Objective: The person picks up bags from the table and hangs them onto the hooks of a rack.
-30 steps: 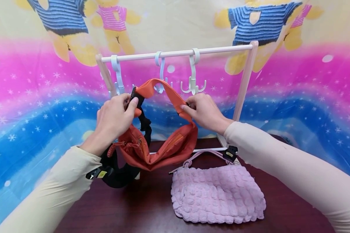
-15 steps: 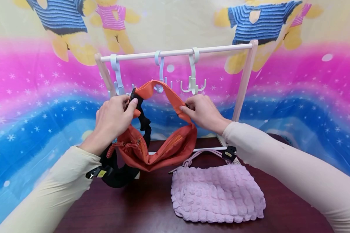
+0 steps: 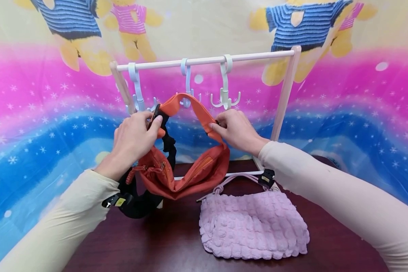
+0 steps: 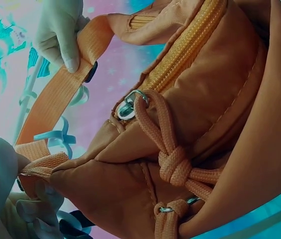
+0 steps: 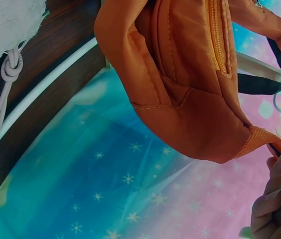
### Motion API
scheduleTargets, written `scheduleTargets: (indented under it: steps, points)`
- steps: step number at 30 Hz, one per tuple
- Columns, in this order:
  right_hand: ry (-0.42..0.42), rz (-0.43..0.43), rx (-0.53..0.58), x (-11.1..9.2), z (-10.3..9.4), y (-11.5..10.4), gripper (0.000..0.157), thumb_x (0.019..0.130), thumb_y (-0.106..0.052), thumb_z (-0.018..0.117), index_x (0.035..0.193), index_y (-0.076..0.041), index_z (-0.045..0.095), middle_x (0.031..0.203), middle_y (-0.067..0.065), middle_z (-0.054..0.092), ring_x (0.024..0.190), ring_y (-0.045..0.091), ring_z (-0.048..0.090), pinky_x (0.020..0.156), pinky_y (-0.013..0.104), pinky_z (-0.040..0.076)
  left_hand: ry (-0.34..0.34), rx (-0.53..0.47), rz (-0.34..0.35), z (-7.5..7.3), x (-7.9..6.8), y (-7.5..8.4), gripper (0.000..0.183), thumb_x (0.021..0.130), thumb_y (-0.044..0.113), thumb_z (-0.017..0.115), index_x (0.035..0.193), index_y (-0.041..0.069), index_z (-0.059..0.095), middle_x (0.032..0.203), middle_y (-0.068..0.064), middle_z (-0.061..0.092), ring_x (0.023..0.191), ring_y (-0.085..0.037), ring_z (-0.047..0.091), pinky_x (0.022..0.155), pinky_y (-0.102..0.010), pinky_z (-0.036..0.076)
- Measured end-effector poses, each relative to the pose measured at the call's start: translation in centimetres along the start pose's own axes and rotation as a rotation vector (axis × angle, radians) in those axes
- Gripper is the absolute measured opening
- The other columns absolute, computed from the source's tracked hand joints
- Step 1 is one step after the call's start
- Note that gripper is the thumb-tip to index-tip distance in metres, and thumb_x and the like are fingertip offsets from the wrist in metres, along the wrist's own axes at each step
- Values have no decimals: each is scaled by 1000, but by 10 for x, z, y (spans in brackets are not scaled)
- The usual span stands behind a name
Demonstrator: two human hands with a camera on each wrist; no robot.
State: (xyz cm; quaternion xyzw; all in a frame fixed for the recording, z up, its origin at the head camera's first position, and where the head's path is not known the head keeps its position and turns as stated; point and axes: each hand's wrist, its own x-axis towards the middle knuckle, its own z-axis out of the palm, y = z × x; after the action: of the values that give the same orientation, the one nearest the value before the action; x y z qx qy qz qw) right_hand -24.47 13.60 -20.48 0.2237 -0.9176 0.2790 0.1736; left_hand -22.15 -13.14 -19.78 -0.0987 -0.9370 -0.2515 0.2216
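Observation:
Raised above the table is an orange waist bag, its body sagging into a V below both hands. My left hand grips the strap's left side beside a black buckle. On the other side, my right hand pinches the orange strap between thumb and fingers. The strap arches up between the hands. A black webbing strap hangs behind the bag. Knotted cord pulls hang from the zippers in the left wrist view. The right wrist view shows the bag's end and the right hand's fingers.
Behind the bag stands a rack with a pale rail. From it hang a left hook, a middle hook and a right hook. A pink puffy handbag lies on the dark table.
My left hand has shifted very slightly to the right with the buckle. The bag and my right hand stay nearly still.

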Motion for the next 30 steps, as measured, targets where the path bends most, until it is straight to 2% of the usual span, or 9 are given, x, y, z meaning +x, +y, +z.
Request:
scheduleTargets:
  steps: [3,6,13,21,30]
  points:
    - [2,2,-5,0,1,0,20,97,-23,69,98,-6,79,61,6,60,58,18,54,52,29,36,-9,8,-5,1,0,0,43,104,49,46,122,16,67,74,-6,66,63,-24,53,55,-37,38]
    - [1,5,-8,-1,2,1,20,97,-23,69,96,-6,78,59,5,57,58,18,52,52,28,35,-18,13,-11,2,-1,-1,44,104,49,46,124,16,66,72,-7,64,61,-24,52,54,-36,38]
    - [-6,20,-2,-2,4,4,20,97,-24,69,96,-6,78,63,6,62,58,18,56,52,29,39,-40,22,-19,5,-1,-1,44,105,48,46,125,14,66,68,-6,60,59,-22,51,55,-36,37]
    - [-16,33,-14,-3,7,4,21,97,-26,69,98,-6,78,67,7,64,58,18,55,53,29,38,-56,20,-18,8,-2,-2,42,105,49,45,118,16,66,76,0,72,63,-22,55,59,-37,39]
    - [-21,32,-19,-4,8,5,22,97,-26,69,101,-6,78,69,7,66,59,19,57,54,29,39,-58,11,-14,11,-2,-2,40,105,49,46,115,17,67,80,3,76,65,-22,58,62,-37,40]
